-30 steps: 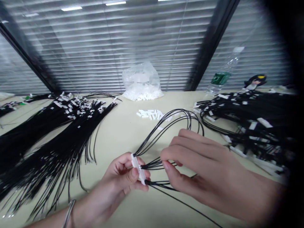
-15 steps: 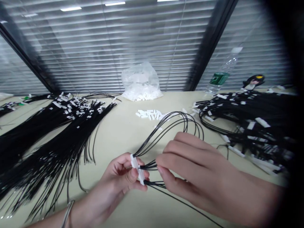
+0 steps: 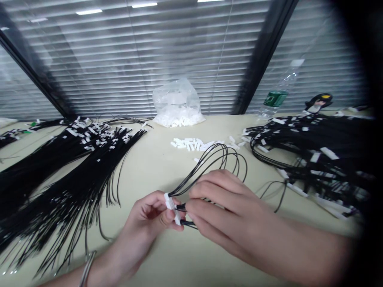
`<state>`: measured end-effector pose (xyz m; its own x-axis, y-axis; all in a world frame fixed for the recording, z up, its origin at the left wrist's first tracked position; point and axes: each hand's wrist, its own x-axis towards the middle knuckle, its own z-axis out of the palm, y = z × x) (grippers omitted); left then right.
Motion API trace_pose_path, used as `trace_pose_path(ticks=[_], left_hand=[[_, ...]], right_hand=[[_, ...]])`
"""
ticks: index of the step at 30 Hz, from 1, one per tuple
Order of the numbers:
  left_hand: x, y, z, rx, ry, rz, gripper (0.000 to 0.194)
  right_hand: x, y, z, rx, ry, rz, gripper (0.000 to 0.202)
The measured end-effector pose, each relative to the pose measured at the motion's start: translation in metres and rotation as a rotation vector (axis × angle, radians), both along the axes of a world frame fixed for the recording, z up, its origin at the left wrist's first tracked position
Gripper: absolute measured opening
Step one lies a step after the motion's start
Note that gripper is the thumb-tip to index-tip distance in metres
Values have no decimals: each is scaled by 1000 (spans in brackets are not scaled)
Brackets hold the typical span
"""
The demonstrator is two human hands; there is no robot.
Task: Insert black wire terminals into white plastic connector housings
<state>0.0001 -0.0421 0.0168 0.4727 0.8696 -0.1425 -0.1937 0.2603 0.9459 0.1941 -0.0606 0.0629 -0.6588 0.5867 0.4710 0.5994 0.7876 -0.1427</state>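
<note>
Over the table, the left hand pinches one connector; the right hand, nearly closed, grips several wires beside it; behind are one bag and one bottle

Left hand pinching, thumb toward fingers, wrist low — and there's the right hand, close beside it, knuckles up, thumb tucked under forefinger
</note>
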Motion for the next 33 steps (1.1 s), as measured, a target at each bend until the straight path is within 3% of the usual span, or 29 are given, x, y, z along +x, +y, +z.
trace_pose_path(ticks=[7,16,21,25,33], left_hand=[[-2,-1,-2,91,80,31,6],[-3,-1,1,87,57,105,7],[-3,-1,1,70,71,136,5],[-4,0,-1,82,79,138,4],[-5,0,-5,124,79,111,6]], right_hand=[[-1,1,-3,8,54,-29,17],[2,-13,13,186,23,-73,21],[2,-12,5,130,-196,-112,6],[4,-8,3,121,-331,-100,20],[3,-9,7,119,-380,-108,23]])
